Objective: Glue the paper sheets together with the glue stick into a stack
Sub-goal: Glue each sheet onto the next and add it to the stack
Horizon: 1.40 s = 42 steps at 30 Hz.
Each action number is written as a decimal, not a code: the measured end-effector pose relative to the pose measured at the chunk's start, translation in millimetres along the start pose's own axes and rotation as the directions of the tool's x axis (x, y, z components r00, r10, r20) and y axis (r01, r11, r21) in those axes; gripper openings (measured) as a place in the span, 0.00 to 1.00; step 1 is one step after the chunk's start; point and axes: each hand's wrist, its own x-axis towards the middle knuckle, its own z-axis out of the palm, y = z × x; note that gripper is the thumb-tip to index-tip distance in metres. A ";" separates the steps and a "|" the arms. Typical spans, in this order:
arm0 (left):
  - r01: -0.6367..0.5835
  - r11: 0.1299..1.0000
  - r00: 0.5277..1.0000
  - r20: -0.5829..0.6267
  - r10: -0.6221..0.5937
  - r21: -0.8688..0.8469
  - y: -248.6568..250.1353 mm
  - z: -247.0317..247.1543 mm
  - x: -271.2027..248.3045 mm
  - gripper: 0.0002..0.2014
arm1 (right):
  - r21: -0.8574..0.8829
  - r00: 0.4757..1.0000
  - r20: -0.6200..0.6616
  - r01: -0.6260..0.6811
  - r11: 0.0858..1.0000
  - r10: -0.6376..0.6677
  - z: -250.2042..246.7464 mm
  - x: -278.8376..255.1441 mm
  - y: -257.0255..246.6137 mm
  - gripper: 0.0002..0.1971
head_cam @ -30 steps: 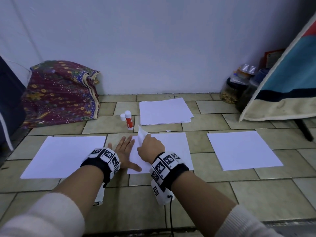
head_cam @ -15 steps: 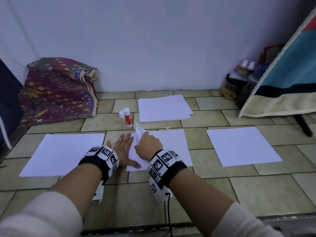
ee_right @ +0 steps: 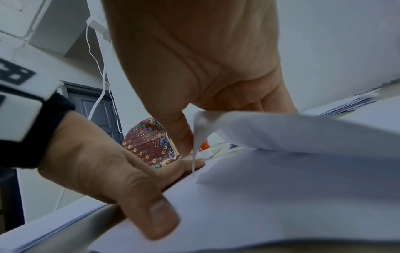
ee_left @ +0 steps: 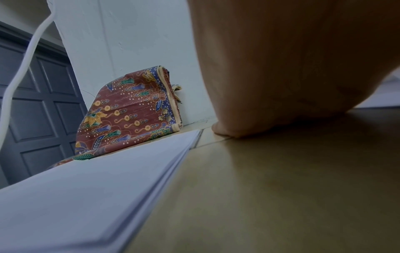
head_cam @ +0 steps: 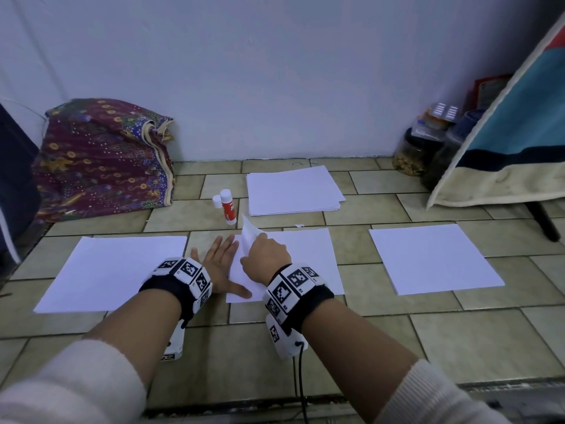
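Nearest, the left hand (head_cam: 218, 264) lay flat, fingers spread, pressing the left edge of the middle paper pile (head_cam: 308, 258) on the tiled floor (head_cam: 458, 338). Beside it, the right hand (head_cam: 265, 259) pinched the top sheet's raised far-left corner (head_cam: 249, 232). More piles lay left (head_cam: 110, 270) and right (head_cam: 431, 258). Farther off, the uncapped glue stick (head_cam: 228, 207) stood upright beside a paper stack (head_cam: 292, 194) near the wall.

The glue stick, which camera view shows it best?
The head view: the glue stick stands upright on the tiled floor, whole and unobstructed, its cap beside it. The right wrist view catches only an orange sliver behind a lifted paper corner. The left wrist view misses it.
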 end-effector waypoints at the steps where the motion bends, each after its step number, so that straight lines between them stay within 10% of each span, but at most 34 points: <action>1: -0.001 1.000 1.000 -0.002 0.001 0.000 -0.3 0.2 0.3 0.61 | 0.001 1.000 0.003 0.003 1.000 -0.003 -0.2 -0.8 -0.4 0.19; 28: -0.005 1.000 1.000 -0.017 0.005 -0.015 0.1 -0.6 -1.4 0.68 | 0.005 0.999 0.030 -0.042 0.999 0.042 14.3 9.6 2.5 0.17; 35: -0.003 0.999 1.000 -0.015 0.003 -0.043 2.2 -2.1 -3.7 0.74 | -0.044 0.997 0.047 0.055 0.997 -0.053 9.4 5.9 6.3 0.33; 42: 0.010 0.999 1.000 -0.013 -0.010 -0.038 2.9 -3.8 -6.4 0.70 | -0.175 0.991 0.104 0.099 0.980 -0.082 10.2 11.7 7.5 0.23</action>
